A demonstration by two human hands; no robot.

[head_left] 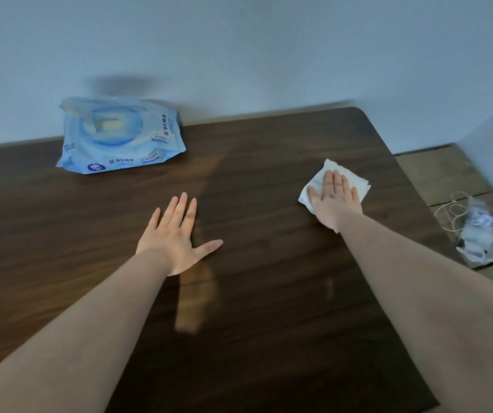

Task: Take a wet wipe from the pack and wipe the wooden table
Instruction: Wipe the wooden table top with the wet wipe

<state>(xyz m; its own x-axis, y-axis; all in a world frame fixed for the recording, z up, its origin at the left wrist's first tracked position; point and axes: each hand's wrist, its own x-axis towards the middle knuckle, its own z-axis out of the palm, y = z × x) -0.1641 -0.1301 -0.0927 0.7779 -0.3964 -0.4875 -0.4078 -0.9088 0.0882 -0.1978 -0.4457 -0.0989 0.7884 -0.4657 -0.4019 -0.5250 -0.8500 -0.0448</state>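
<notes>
Both bare forearms reach forward from the lower corners, elbows out of view. The left hand lies flat, palm down, its fingers stretched forward and close together, the thumb splayed wide to the right. The right hand reaches further forward, also palm down and flat, its fingers straight and held side by side, thumb angled out to the left, the wrist in line with the forearm.

White wet wipe flat on dark wooden table, blue pack far-left
</notes>
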